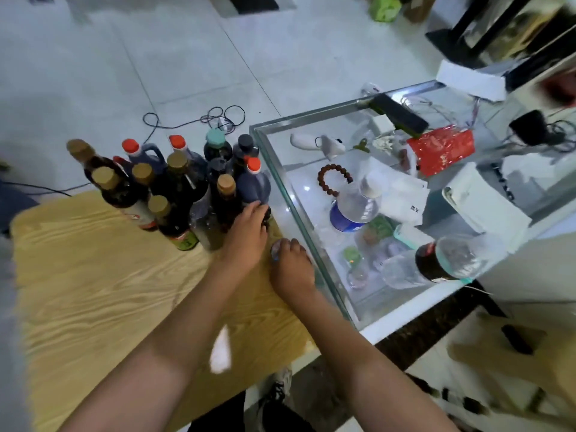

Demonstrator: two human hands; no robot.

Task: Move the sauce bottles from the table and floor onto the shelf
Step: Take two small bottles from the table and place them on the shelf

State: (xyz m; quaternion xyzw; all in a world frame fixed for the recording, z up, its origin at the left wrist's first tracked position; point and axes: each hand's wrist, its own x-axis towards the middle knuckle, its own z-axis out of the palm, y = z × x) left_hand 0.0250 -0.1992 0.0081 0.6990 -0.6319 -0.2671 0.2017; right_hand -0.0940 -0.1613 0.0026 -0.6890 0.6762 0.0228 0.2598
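Several dark sauce bottles [174,185] with gold, red, teal and black caps stand clustered at the far end of the wooden table [93,275]. My left hand [247,232] reaches into the right side of the cluster. Its fingers curl around the lower body of a dark red-capped bottle [254,182]. My right hand [291,266] lies at the table's right edge, just beside my left hand. Its fingers close over a small clear round object [275,250], and I cannot tell what that object is.
A glass display counter [280,182] adjoins the table on the right. On it lie a water bottle [355,204], a bead bracelet [330,176], a red packet [442,151] and two bottles on their sides [436,263]. Cables [199,120] trail across the tiled floor beyond.
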